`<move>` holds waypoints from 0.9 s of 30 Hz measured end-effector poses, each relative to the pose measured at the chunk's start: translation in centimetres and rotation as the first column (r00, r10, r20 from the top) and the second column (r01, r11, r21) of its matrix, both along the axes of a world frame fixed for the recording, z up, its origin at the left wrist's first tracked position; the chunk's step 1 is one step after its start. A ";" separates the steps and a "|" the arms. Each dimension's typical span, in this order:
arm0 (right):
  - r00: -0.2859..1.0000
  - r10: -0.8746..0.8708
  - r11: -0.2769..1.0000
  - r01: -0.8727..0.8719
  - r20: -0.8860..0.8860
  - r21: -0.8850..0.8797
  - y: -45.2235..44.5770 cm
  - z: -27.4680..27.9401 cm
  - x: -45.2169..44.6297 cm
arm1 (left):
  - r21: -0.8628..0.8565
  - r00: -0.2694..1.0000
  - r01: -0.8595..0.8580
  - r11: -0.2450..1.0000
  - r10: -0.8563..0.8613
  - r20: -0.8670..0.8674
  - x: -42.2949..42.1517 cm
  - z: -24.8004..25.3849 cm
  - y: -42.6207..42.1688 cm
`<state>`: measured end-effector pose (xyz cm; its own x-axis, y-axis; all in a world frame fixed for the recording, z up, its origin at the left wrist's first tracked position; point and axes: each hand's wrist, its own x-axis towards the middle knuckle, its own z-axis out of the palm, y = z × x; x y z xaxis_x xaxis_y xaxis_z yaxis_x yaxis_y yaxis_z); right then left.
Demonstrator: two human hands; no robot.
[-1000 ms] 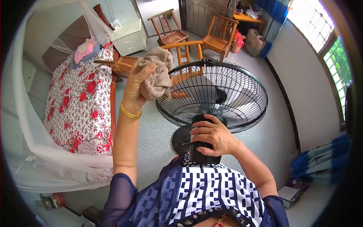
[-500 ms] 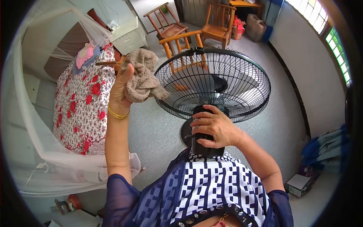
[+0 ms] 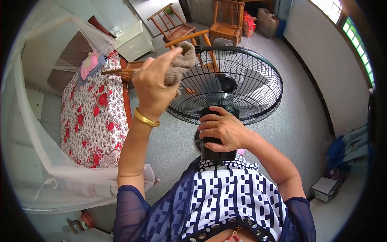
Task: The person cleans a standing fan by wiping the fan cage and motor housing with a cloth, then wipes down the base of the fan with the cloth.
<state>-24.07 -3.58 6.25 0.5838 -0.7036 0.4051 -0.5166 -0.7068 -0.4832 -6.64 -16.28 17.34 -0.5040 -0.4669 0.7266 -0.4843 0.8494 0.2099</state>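
Note:
A black electric fan (image 3: 256, 82) stands in front of my body, its round wire cage facing away from me. My right hand (image 3: 225, 129) is wrapped over the fan's motor housing (image 3: 217, 155) behind the cage. A crumpled brown towel (image 3: 184, 60) is in my left hand (image 3: 155, 82), closed around it at the left rim of the cage. Whether the towel touches the wires I cannot tell. Part of the towel is hidden behind my fingers. The fan's pale blades show through the wires and look still.
On the left is a bed (image 3: 90, 133) with a red-flowered cover and a mosquito net (image 3: 38, 153). Wooden chairs (image 3: 226, 28) stand beyond the fan, near a white cabinet (image 3: 135, 44). A red box (image 3: 248, 25) and a jerrycan (image 3: 267, 23) sit at the back right.
My left hand has moved right with the towel, from beside the cage to its left rim, and turned so its back shows. My right hand keeps its hold on the fan.

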 end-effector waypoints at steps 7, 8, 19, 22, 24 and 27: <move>0.999 0.012 0.999 -0.010 -0.038 0.049 -0.1 -0.2 -0.3 | -0.219 0.951 -0.020 0.976 0.086 0.297 -1.6 -0.8 2.0; 1.000 0.017 0.999 -0.018 0.014 0.038 -0.1 -0.3 -0.2 | -0.189 0.951 -0.020 0.982 0.077 0.301 -1.3 -0.8 2.2; 0.819 -0.075 0.997 0.071 0.569 0.030 2.4 3.0 -2.0 | 0.494 0.911 0.399 0.773 -0.275 -0.306 -0.4 0.2 8.0; 0.671 -0.027 0.991 0.114 0.741 -0.067 4.0 3.4 -2.4 | 0.522 0.781 0.509 0.685 -0.111 -0.615 -3.9 -0.1 11.2; 0.654 -0.046 0.985 0.156 0.755 -0.075 5.3 3.5 -2.4 | 0.645 0.841 0.488 0.588 -0.121 -0.527 -5.9 -1.8 12.5; 0.456 -0.154 0.979 0.191 0.877 0.073 6.3 1.9 -3.8 | 0.660 0.701 0.710 0.245 -0.325 -0.635 -9.5 -3.7 14.5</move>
